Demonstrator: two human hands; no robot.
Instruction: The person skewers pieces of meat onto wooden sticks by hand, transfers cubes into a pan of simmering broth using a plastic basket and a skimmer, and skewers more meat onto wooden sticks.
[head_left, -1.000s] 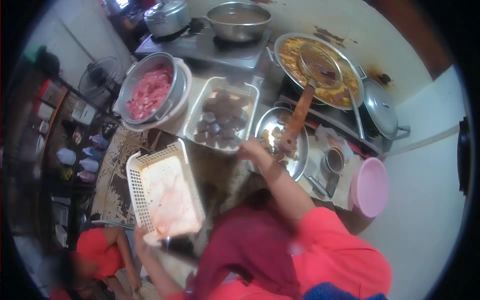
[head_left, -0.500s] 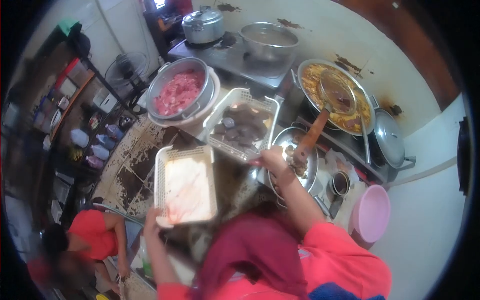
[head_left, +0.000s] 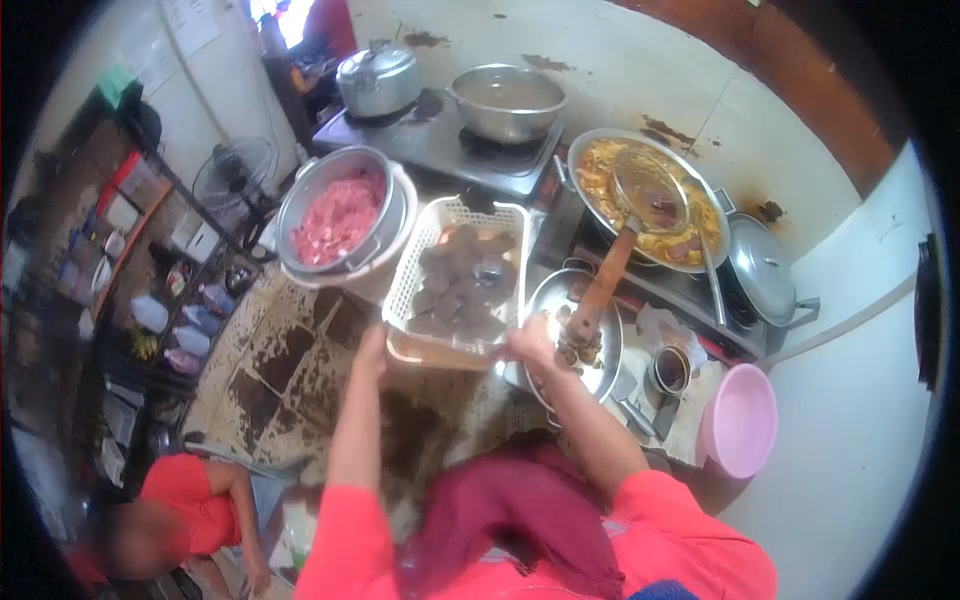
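A white plastic basket (head_left: 402, 300) with perforated walls is held up in front of me, several dark brown chunks (head_left: 465, 275) lying inside. My left hand (head_left: 372, 352) grips its near left corner, and my right hand (head_left: 533, 345) grips the near right corner. Most of the fingers are hidden. A second pale rim shows along the near underside, apparently the other white tray beneath it; I cannot see it fully. Just right of my right hand is a metal pan (head_left: 603, 372) with brownish pieces, and a wooden handle (head_left: 605, 285) crosses above it.
Raw red meat fills a metal pot (head_left: 372, 160) on the left. A wide pan of yellow-brown stew (head_left: 600, 150) with a strainer (head_left: 650, 190) sits on the stove. A pink basin (head_left: 740, 420) stands right. Another person in red (head_left: 185, 500) is at lower left.
My left hand has brought the light tray up and right to the basket and now grips the basket's near left corner. The basket has shifted slightly left and toward me.
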